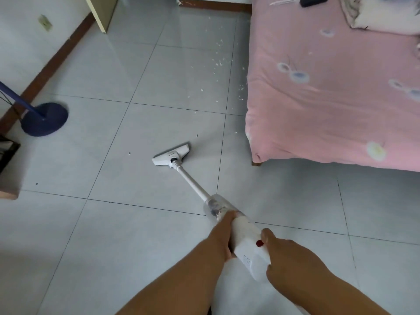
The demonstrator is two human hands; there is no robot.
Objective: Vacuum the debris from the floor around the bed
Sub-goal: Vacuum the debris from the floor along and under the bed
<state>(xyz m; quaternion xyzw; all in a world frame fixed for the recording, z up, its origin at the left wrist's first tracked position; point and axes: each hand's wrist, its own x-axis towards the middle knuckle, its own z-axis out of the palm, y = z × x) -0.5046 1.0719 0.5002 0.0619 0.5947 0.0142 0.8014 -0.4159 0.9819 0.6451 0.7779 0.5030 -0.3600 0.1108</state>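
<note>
A white stick vacuum [246, 244] slants across the grey tiled floor, and its flat head [171, 155] rests on a tile left of the bed's near corner. My left hand [223, 237] grips the vacuum body from the left, just behind the clear dust cup [214, 205]. My right hand [280, 253] holds the rear of the body, thumb beside the red button [259, 243]. White crumbs of debris [218, 62] lie scattered on the floor along the bed's left side, beyond the head. The bed [318, 92] has a pink flowered cover.
A blue fan base with its pole [45, 120] stands at the left by the brown skirting. A dark box on a wooden piece [8, 160] sits at the left edge. A pale cabinet [103, 12] stands at the back wall. Pillow [391, 17] lies on the bed.
</note>
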